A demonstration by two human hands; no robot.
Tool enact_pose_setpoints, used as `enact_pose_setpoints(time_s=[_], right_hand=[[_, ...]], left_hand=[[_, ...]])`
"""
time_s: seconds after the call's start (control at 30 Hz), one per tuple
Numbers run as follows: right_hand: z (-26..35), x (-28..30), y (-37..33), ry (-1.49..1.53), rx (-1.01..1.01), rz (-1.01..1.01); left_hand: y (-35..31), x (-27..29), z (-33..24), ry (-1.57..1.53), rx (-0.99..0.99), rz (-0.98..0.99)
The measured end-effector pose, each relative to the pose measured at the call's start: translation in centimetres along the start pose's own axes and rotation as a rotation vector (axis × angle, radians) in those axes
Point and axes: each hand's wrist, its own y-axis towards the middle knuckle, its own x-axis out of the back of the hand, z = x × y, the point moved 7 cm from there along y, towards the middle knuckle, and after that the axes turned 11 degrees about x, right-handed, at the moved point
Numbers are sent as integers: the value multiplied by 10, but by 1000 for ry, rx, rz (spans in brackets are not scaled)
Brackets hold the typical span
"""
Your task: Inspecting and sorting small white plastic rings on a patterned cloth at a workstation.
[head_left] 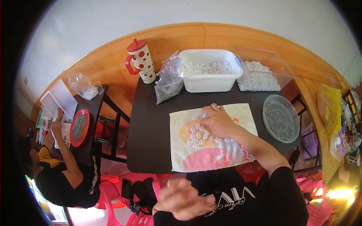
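A pale printed towel [179, 158] with pink and yellow patches lies near the table's front edge. Small white oval pieces with dark holes [195, 141] are scattered on it. Over their far right part, my right hand [218, 122] reaches down with fingers bent and apart, touching the pieces; its palm side is hidden. My left hand [184, 199] is raised close in front of my body, off the table. Its fingers are curled in and blurred, and whatever they may hold does not show.
Along the back stand a dotted tumbler [142, 62], a bag of grey bits [167, 84], a white tub [209, 83] of white pieces and a clear box [260, 77]. A round clear container [281, 118] sits right. Leftward, another person [69, 173] works by a red plate [86, 116].
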Motion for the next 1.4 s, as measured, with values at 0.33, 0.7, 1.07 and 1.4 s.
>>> enact_pose_setpoints(time_s=[0.33, 0.7, 1.07, 1.4], right_hand=[[0, -27, 18, 82, -4, -69], [1, -11, 12, 10, 50, -176], [19, 57, -32, 449, 10, -440], [20, 40, -82, 1371, -484, -724]], left_hand=[[77, -39, -10, -2116, 666, 653], [92, -71, -34, -2661, 671, 555], [30, -103, -48, -2325, 660, 1002], [-90, -136, 53, -596, 1423, 607]])
